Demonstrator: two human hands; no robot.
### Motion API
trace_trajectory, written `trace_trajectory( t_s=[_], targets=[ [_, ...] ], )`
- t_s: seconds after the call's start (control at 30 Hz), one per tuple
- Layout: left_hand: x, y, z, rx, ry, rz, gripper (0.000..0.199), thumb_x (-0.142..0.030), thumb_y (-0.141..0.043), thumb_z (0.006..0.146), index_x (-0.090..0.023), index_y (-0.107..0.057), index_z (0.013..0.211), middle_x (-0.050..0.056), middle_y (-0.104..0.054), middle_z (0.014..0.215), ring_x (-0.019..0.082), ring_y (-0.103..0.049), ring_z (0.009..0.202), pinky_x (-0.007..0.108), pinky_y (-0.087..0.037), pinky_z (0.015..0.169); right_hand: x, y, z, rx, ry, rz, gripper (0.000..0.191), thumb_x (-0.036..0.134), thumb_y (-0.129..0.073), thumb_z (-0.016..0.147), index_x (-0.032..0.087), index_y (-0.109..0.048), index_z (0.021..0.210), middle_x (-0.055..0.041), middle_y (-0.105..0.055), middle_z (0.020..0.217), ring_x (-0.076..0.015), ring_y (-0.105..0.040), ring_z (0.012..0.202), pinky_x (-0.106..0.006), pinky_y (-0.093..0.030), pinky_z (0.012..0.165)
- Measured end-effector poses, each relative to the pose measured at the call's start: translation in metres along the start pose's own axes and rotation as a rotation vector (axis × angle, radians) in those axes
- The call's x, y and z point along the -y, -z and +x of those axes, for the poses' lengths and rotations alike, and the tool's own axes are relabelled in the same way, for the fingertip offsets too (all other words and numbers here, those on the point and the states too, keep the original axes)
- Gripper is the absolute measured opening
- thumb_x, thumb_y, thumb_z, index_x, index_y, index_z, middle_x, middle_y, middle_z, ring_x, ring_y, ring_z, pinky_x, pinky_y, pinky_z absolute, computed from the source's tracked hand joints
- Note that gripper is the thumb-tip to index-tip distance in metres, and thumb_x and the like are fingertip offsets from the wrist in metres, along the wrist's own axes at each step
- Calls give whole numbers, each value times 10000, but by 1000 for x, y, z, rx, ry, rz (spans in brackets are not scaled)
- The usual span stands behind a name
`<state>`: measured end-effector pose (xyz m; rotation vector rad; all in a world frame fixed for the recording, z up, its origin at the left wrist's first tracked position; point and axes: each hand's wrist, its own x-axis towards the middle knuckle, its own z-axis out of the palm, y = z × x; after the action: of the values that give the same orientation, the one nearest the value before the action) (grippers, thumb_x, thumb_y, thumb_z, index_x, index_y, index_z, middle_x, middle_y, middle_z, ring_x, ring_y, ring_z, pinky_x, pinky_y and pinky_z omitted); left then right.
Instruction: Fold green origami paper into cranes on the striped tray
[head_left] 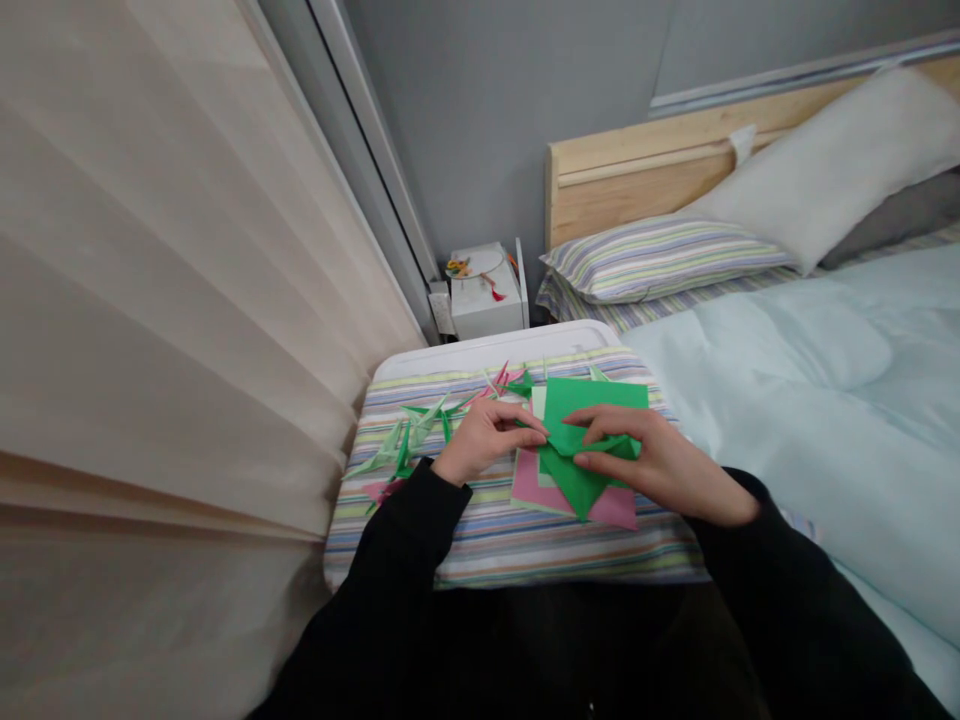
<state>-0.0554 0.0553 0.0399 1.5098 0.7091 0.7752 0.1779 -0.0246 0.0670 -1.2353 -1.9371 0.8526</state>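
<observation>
A partly folded green paper (576, 482) is between my two hands, with one point toward me. My left hand (495, 432) pinches its left tip between thumb and fingers. On its right side, my right hand (643, 452) has the thumb below and the fingers above, closed on the paper. Under it lie flat square sheets: a green sheet (566, 393), a pink sheet (529, 478) and a pale green one. Several folded paper shapes in light green (386, 450), dark green and pink lie to the left and behind my left hand.
The small table has a striped cloth (487, 550) and a white rim (480, 355). A pale curtain (187, 300) hangs at the left. Behind stands a white cabinet (487, 315) with small items on it. A bed with a light blue quilt (840, 370) is at the right.
</observation>
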Motion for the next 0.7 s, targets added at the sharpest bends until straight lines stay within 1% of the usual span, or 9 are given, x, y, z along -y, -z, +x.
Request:
trace_trajectory(
  t_s=[0.1, 0.17, 0.27, 0.33, 0.43, 0.53, 0.7],
  targets=[
    [4, 2, 0, -55, -20, -13, 239, -338, -911, 655, -146, -778, 702, 47, -762, 690, 138, -697, 592, 234, -583, 613, 2, -6, 3, -56, -54, 59, 186, 353, -707, 885, 229, -710, 746, -76, -778, 1186, -293, -709, 1104, -415, -495, 978],
    [9, 3, 0, -113, -32, 4, 292, -361, -927, 627, -138, -746, 679, 55, -764, 707, 144, -697, 595, 239, -573, 592, 0, -11, 2, -101, -87, 94, 226, 347, -717, 868, 225, -667, 685, -74, -782, 1175, -296, -707, 1093, -422, -490, 976],
    [14, 4, 0, -193, -55, 44, 356, -383, -941, 604, -130, -694, 648, 72, -771, 742, 139, -686, 593, 224, -533, 545, -5, -16, 2, -154, -139, 135, 286, 363, -722, 844, 220, -606, 625, -78, -790, 1134, -294, -715, 1024, -438, -486, 956],
    [15, 3, 0, -206, -59, 49, 374, -381, -939, 612, -129, -664, 640, 72, -768, 747, 131, -679, 600, 213, -514, 541, -10, -19, 3, -178, -179, 152, 310, 388, -732, 823, 219, -590, 605, -82, -798, 1064, -299, -717, 994, -442, -486, 936],
    [13, 1, -1, -206, -40, -2, 380, -364, -932, 630, -137, -629, 654, 40, -739, 695, 116, -669, 595, 207, -512, 561, -15, -22, 5, -222, -225, 155, 326, 416, -751, 790, 223, -579, 592, -72, -792, 928, -311, -719, 981, -433, -492, 889],
    [12, -1, -1, -219, -22, -15, 379, -348, -930, 637, -140, -614, 667, 19, -713, 657, 101, -651, 563, 199, -500, 551, -19, -22, 5, -272, -238, 124, 309, 417, -766, 771, 226, -591, 604, -63, -783, 883, -305, -722, 926, -422, -498, 831],
    [12, -2, 0, -251, -24, 9, 418, -374, -938, 614, -151, -586, 639, 35, -719, 680, 151, -715, 651, 231, -547, 595, -20, -22, 6, -320, -251, 51, 262, 394, -776, 768, 230, -626, 630, -51, -769, 818, -286, -711, 829, -424, -491, 784]
  ],
)
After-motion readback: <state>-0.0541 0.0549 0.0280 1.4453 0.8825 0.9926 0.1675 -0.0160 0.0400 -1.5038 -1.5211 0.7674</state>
